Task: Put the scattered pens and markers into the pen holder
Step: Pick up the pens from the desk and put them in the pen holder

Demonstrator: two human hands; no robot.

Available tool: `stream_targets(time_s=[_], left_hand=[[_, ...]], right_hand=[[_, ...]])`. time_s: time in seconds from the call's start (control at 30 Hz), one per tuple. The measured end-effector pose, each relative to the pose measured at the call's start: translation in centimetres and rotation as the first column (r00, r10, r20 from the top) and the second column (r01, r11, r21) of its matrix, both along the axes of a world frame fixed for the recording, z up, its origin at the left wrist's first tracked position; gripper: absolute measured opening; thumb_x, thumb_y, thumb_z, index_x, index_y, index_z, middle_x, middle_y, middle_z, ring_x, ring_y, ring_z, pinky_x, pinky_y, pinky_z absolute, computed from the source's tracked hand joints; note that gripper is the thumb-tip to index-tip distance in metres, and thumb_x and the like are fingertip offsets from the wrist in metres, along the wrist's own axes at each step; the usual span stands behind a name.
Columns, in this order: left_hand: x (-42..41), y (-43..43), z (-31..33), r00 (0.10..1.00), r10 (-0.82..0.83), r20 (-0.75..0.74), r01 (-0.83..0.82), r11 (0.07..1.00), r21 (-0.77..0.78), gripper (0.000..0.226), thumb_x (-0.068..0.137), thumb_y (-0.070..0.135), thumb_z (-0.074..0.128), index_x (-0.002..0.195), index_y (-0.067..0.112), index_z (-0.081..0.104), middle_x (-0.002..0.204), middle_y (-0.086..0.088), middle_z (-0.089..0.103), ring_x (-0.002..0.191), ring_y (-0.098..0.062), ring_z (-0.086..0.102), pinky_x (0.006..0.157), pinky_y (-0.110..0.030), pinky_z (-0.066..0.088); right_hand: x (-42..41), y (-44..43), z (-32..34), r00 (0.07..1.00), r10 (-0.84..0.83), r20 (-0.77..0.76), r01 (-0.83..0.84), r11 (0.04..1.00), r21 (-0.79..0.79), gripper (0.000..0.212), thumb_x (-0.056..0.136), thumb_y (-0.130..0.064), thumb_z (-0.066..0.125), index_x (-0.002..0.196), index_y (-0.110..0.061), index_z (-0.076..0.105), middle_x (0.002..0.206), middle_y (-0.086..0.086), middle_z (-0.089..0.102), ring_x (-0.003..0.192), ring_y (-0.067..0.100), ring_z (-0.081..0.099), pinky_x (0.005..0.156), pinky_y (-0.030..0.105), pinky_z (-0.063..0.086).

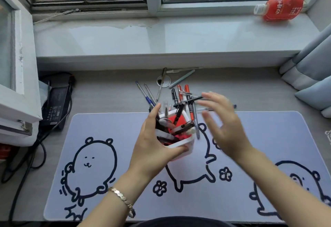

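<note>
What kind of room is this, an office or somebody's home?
Most likely a home desk set against a window. A cartoon-printed desk mat covers the desk, a laptop power brick lies at the left, and a curtain hangs beside the windowsill, with apartment blocks outside.

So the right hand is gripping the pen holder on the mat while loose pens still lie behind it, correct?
Not quite: the head view shows the left hand gripping the pen holder; the right hand is open and blurred beside it. Loose pens do still lie behind it.

Pen holder (pixel 180 143) (half-filled), pens (pixel 180 94) beyond
</note>
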State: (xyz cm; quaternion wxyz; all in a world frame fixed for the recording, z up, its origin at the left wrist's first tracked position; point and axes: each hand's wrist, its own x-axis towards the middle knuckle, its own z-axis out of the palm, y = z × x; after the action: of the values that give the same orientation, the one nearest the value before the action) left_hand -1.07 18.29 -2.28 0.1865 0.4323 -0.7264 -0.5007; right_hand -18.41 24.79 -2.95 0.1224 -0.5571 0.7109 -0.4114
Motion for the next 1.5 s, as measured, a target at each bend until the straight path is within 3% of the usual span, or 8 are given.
stream_targets(time_s=[0.13,0.3,0.63,0.8,1.0,1.17,1.3,1.5], left_hand=[[0.2,-0.9,0.0,1.000,0.020,0.010,-0.020,1.000,-0.002,0.099,0.051,0.037,0.084,0.127,0.057,0.024,0.112,0.011,0.055,0.079,0.004,0.065,0.075,-0.011,0.051],[0.9,-1.4,-0.1,0.997,0.071,0.031,-0.071,0.997,-0.002,0.097,0.052,0.029,0.085,0.113,0.069,0.021,0.114,0.009,0.054,0.077,0.005,0.065,0.067,-0.002,0.047],[2.4,-1.7,-0.4,0.993,0.106,0.055,-0.109,0.992,0.062,0.104,0.051,0.030,0.088,0.129,0.057,0.024,0.108,0.012,0.055,0.081,0.004,0.065,0.067,-0.012,0.053],[2.6,-1.8,-0.2,0.992,0.112,0.055,-0.115,0.992,0.054,0.105,0.050,0.030,0.088,0.130,0.055,0.024,0.111,0.013,0.055,0.081,0.004,0.064,0.060,-0.004,0.047],[3.2,-1.9,-0.1,0.993,0.090,0.074,-0.091,0.996,0.015,0.107,0.051,0.030,0.088,0.128,0.059,0.019,0.114,0.010,0.055,0.082,0.004,0.065,0.073,-0.014,0.052],[3.5,-1.9,0.1,0.992,0.101,0.076,-0.101,0.995,0.002,0.105,0.050,0.033,0.088,0.121,0.067,0.017,0.111,0.016,0.054,0.081,0.004,0.064,0.069,-0.008,0.048],[3.0,-1.5,0.0,0.994,0.073,0.079,-0.074,0.997,0.011,0.105,0.050,0.033,0.088,0.122,0.066,0.019,0.107,0.018,0.052,0.081,0.000,0.064,0.076,-0.026,0.057],[1.6,-0.2,0.2,0.992,-0.028,0.121,0.041,0.994,-0.104,0.105,0.053,0.033,0.086,0.121,0.067,0.013,0.115,0.032,0.043,0.107,0.011,0.045,0.075,-0.003,0.041]], right_hand=[[-6.5,-1.7,-4.8,0.981,-0.177,-0.079,0.193,0.923,0.333,0.021,0.087,-0.004,0.055,0.106,-0.004,0.064,0.110,0.014,0.065,0.107,0.028,0.055,0.093,0.027,0.038],[-8.8,-3.2,-9.1,0.937,0.084,-0.340,0.154,0.773,0.615,0.025,0.086,-0.008,0.054,0.110,-0.007,0.062,0.112,0.015,0.061,0.106,0.035,0.052,0.087,0.041,0.042],[-8.1,-5.8,-7.5,0.927,0.154,-0.342,0.056,0.846,0.530,0.017,0.095,-0.012,0.036,0.102,-0.006,0.051,0.088,0.006,0.048,0.091,0.031,0.049,0.069,0.034,0.035],[-5.1,-9.6,-7.4,0.832,0.375,-0.409,-0.129,0.848,0.515,0.033,0.088,-0.005,0.049,0.121,-0.009,0.050,0.119,0.009,0.057,0.107,0.029,0.047,0.088,0.041,0.046],[-3.9,-11.1,-7.9,0.822,0.377,-0.426,-0.137,0.858,0.495,0.030,0.089,-0.009,0.052,0.119,-0.004,0.054,0.110,0.015,0.057,0.101,0.030,0.049,0.086,0.040,0.044],[-2.1,-9.1,-0.2,0.992,0.061,0.108,-0.070,0.994,0.085,0.015,0.093,-0.008,0.041,0.106,-0.010,0.049,0.095,0.014,0.047,0.073,0.003,0.051,0.068,0.014,0.048],[0.8,-5.0,6.4,0.744,0.123,0.657,0.048,0.971,-0.236,0.011,0.093,-0.011,0.028,0.092,-0.017,0.038,0.086,0.008,0.052,0.073,0.009,0.065,0.071,0.025,0.057],[7.4,-2.2,3.5,0.702,0.028,0.711,0.142,0.973,-0.179,0.059,0.091,0.010,0.036,0.120,-0.041,0.028,0.105,0.001,0.052,0.095,0.013,0.066,0.086,0.026,0.053]])
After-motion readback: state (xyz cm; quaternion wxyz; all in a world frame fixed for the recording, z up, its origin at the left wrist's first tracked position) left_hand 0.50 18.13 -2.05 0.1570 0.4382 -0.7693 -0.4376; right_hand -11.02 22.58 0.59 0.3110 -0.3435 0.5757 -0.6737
